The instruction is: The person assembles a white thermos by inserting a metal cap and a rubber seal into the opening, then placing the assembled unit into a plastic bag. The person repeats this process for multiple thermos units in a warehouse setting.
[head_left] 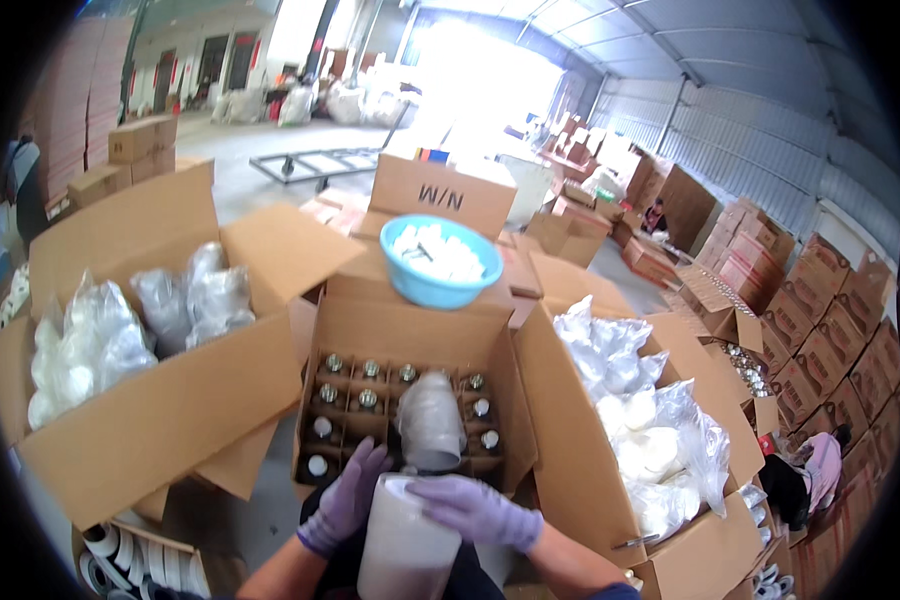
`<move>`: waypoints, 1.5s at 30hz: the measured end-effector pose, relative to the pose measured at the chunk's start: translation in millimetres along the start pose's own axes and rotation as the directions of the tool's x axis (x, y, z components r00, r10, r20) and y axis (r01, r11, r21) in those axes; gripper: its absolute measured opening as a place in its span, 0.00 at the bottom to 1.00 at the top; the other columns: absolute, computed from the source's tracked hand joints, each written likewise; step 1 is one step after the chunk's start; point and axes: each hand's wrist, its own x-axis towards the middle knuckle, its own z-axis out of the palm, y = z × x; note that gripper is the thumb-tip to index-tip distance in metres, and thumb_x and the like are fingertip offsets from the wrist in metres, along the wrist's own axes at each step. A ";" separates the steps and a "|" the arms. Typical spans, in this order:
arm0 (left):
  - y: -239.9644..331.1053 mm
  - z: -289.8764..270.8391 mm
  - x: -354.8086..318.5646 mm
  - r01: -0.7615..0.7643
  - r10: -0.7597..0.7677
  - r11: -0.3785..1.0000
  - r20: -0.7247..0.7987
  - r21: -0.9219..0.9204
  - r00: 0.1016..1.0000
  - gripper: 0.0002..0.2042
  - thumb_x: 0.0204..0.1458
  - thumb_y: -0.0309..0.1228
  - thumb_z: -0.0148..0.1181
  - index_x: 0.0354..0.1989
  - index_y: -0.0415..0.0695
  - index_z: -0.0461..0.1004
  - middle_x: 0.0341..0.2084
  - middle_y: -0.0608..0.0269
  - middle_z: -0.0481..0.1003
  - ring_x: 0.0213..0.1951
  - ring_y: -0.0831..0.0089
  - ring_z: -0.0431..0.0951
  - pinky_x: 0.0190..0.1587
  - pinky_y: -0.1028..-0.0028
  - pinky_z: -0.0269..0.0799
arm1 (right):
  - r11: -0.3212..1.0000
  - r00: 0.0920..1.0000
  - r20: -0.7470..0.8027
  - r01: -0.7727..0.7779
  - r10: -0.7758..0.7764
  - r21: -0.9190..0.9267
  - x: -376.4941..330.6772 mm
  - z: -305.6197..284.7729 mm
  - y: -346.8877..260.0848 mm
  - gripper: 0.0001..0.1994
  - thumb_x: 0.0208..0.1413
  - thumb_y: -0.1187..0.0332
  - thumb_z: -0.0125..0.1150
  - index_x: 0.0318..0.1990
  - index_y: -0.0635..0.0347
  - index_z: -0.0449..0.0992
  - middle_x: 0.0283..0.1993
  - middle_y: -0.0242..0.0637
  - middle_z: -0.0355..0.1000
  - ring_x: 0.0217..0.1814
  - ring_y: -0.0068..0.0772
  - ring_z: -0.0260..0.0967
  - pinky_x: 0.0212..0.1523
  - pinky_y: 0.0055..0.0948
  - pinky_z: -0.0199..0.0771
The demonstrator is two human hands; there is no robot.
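Note:
Both my hands wear purple gloves, at the lower middle. My right hand (477, 508) has its fingers across the upper edge of a whitish, cloudy cylinder (402, 545), gripping it. On its other side, my left hand (348, 497) is open, fingers stretched out close to the cylinder; whether it touches is unclear. Just beyond stands a clear, dome-shaped piece (430, 415), blurred, over a divided carton (418, 320). Bottles (368, 398) with silver or white tops sit in that carton's compartments. The dome hides some of the compartments.
Open cartons with plastic-wrapped white pieces flank me, left (160, 400) and right (545, 400). A blue basin (440, 292) of small white pieces stands behind the divided carton. White rolls (160, 565) lie lower left. A person in pink (823, 465) bends at the far right.

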 end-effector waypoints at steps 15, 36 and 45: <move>2.2 87.6 -75.5 0.269 0.145 0.551 -0.408 0.790 0.902 0.10 0.60 0.30 0.60 0.38 0.37 0.83 0.29 0.69 0.81 0.31 0.84 0.77 0.32 0.81 0.73 | 0.882 0.889 -0.017 0.452 -0.458 -0.134 -71.6 27.1 -63.2 0.35 0.54 0.46 0.64 0.63 0.59 0.68 0.69 0.54 0.58 0.69 0.63 0.57 0.69 0.55 0.57; 0.2 20.8 -16.8 0.528 -0.409 0.809 -0.397 0.259 0.822 0.10 0.57 0.29 0.61 0.40 0.35 0.82 0.33 0.61 0.82 0.35 0.76 0.80 0.39 0.73 0.78 | 0.406 0.798 -0.489 -0.601 0.351 -0.689 -283.3 -86.6 -27.1 0.29 0.46 0.68 0.68 0.60 0.53 0.73 0.46 0.35 0.78 0.53 0.41 0.71 0.53 0.39 0.69; -36.1 -4.8 25.9 0.541 -0.680 0.528 -0.057 0.655 0.731 0.17 0.55 0.38 0.65 0.38 0.32 0.83 0.25 0.68 0.81 0.26 0.86 0.74 0.29 0.79 0.72 | 0.828 0.977 -0.209 -0.092 -0.031 -0.553 -125.1 -61.1 -102.9 0.10 0.46 0.73 0.64 0.39 0.63 0.78 0.45 0.46 0.76 0.47 0.52 0.73 0.51 0.49 0.77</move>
